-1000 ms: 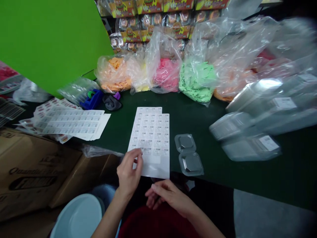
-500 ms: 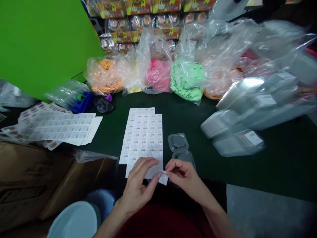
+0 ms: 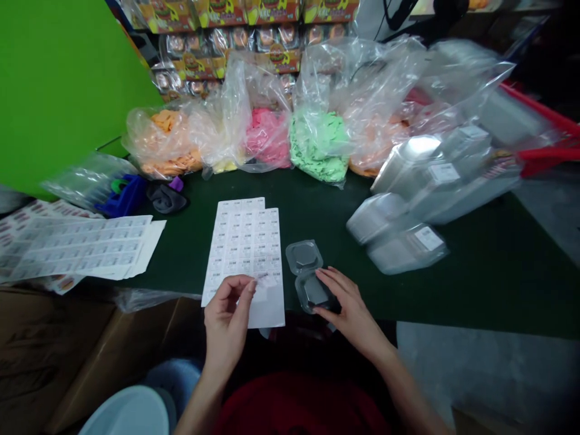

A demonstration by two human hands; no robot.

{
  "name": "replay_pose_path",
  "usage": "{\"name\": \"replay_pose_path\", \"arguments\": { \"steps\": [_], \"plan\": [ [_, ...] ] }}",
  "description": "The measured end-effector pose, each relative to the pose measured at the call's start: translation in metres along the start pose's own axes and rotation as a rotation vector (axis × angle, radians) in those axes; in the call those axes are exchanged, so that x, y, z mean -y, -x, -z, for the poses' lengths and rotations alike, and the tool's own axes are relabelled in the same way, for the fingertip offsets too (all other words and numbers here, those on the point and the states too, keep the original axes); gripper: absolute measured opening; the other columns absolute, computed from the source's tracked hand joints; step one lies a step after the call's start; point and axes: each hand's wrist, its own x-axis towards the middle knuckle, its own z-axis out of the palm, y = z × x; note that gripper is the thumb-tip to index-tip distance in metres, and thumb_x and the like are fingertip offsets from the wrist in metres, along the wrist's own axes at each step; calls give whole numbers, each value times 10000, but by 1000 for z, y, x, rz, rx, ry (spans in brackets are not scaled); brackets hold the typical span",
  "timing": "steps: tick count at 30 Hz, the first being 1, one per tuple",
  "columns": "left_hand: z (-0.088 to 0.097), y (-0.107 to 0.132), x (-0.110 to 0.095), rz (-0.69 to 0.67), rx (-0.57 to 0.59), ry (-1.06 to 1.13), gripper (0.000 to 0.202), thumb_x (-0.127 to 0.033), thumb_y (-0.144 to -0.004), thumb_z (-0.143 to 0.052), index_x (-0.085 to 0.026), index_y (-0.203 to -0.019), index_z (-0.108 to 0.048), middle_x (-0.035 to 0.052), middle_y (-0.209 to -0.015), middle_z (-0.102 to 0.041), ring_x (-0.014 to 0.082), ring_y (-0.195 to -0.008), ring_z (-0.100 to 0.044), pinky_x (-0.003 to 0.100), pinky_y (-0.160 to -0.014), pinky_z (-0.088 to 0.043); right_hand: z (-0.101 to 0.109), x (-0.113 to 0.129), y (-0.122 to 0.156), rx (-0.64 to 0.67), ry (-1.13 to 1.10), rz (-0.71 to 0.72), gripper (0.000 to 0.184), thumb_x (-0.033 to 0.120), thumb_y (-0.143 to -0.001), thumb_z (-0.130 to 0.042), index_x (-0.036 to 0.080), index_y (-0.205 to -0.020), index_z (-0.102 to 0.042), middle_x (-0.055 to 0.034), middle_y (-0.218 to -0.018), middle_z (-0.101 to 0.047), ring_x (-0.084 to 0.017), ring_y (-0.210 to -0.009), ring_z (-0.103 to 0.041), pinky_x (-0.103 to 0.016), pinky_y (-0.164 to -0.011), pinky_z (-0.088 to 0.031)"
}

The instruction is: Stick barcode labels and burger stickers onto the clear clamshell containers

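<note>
A white sheet of small barcode labels [image 3: 247, 248] lies on the dark green table [image 3: 475, 278] in front of me. My left hand [image 3: 229, 320] is at the sheet's near edge, thumb and fingers pinched on a small label [image 3: 261, 279] that lifts off it. Right of the sheet sits an open clear plastic clamshell case [image 3: 304, 272]. My right hand [image 3: 347, 305] rests on the near half of the clamshell case, fingers curved over its edge.
Stacks of label sheets [image 3: 86, 248] lie at the left. Clear bags of orange [image 3: 167, 142], pink [image 3: 267, 136] and green [image 3: 319, 145] pieces line the back. A pile of clear cases in bags [image 3: 421, 199] fills the right. Cardboard boxes [image 3: 49, 356] and a pale blue bowl [image 3: 129, 414] sit below.
My right hand has let go of the label by the sheet and moved right onto the clamshell case. My left hand now pinches a label at the sheet. The view has shifted right.
</note>
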Motion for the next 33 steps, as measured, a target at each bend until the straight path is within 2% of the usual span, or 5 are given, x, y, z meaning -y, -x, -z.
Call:
{"name": "replay_pose_path", "arguments": {
  "steps": [5,12,26,28,33],
  "plan": [
    [-32,6,7,60,172,60,138,-343,-939,-740,-205,-938,-754,17,-856,-730,155,-787,-660,264,-758,-530,-23,5,8,-173,-9,-21,596,289,-898,-768,300,-1476,-624,-117,-1514,-636,-378,-1484,-511,-635,-1236,-387],
    [-66,11,-2,8,301,-18,171,-330,-1019,-638,-205,-932,-716,20,-897,-709,164,-839,-639,254,-746,-489,7,9,17,-345,-323,-200,337,416,-996,-688,265,-1295,-722,-110,-1350,-704,-301,-1289,-659,-499,-1122,-523],
    [-75,10,-4,-47,337,-118,168,-308,-1031,-604,-212,-916,-677,5,-856,-684,154,-789,-625,272,-747,-474,12,5,14,-403,-489,-261,206,406,-994,-682,251,-1077,-789,-80,-1161,-784,-283,-1139,-716,-480,-1065,-521],
    [-79,12,-1,-16,325,-92,127,-305,-1011,-636,-230,-1094,-695,0,-879,-702,156,-805,-645,276,-769,-488,11,6,14,-404,-498,-253,206,403,-990,-685,246,-1070,-792,-81,-1147,-789,-281,-1130,-720,-473,-1054,-532],
    [-91,19,5,77,255,-55,626,-292,-964,-691,-272,-1535,-435,-38,-831,-690,147,-733,-644,270,-734,-501,2,10,15,-418,-470,-233,175,372,-989,-679,251,-1046,-792,-79,-1112,-779,-276,-1102,-717,-461,-1015,-549]
  ]
}}
